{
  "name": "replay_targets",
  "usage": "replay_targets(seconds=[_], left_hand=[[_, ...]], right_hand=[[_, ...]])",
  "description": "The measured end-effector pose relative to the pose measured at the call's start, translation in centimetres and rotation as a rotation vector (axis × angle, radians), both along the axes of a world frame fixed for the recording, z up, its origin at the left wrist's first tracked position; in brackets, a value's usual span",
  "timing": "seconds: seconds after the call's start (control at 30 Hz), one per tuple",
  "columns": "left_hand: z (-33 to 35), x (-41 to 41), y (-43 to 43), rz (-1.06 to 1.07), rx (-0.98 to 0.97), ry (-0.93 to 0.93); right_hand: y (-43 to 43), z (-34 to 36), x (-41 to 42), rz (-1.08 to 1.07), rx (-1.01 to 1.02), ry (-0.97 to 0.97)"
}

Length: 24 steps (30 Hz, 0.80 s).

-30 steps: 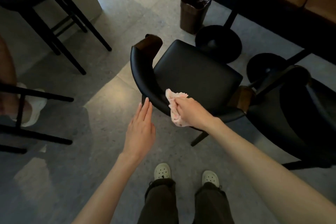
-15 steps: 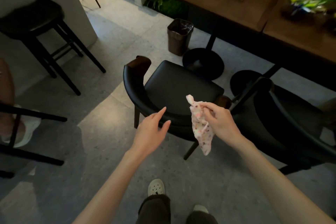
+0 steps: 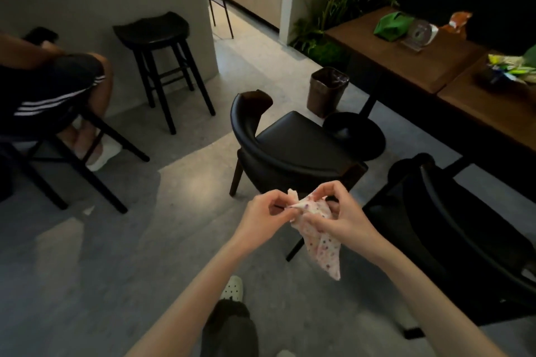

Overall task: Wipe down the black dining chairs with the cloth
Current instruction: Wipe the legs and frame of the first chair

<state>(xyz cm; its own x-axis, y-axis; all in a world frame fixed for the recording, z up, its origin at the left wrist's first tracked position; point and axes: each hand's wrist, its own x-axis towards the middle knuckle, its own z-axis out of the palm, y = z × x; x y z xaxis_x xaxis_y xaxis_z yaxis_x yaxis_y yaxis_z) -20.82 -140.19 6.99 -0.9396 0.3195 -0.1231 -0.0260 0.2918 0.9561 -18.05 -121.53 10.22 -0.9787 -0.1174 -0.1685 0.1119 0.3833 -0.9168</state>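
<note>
crumpled dotted pink cloth point(image 3: 322, 248) hangs near the black chair point(image 3: 295, 136) (second chair point(image 3: 464, 226) at right).

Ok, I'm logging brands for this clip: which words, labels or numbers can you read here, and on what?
None can be read.
Acrylic sign stand on the wooden table: round graphic, print too blurred.
Snack packets at the right edge: too blurred.
Orange packet beside the stand: too blurred.
Cloth: coloured dots only, no words.
</note>
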Motion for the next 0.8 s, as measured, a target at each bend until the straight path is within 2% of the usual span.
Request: replay_targets(seconds=[0.13, 0.23, 0.3, 0.43, 0.53, 0.7, 0.8], left_hand=[[0.6, 3.6, 0.2, 0.028, -0.022, 0.009], [1.0, 4.4, 0.2, 0.049, -0.045, -0.023], [0.9, 4.4, 0.6, 0.048, -0.037, -0.083], [-1.0, 3.3, 1.7, 0.11, -0.036, -0.236], [-4.2, 2.1, 3.0, 0.098, -0.133, -0.267], [-9.9, -1.3, 5.6, -0.253, -0.284, -0.076], [-12.7, -3.8, 7.7, -0.49, -0.407, 0.089]], right_hand=[[1.3, 0.0, 2.5, -0.081, -0.064, -0.185], [2.3, -0.4, 2.9, -0.042, -0.051, -0.313], [2.7, -0.9, 3.2, -0.052, -0.02, -0.3], [4.3, -2.8, 2.8, -0.234, 0.129, -0.146], [5.8, -4.9, 2.1, -0.221, 0.152, -0.149], [7.6, -9.3, 0.1, -0.102, 0.255, -0.176], [8.5, -12.0, -1.4, -0.019, 0.244, -0.183]])
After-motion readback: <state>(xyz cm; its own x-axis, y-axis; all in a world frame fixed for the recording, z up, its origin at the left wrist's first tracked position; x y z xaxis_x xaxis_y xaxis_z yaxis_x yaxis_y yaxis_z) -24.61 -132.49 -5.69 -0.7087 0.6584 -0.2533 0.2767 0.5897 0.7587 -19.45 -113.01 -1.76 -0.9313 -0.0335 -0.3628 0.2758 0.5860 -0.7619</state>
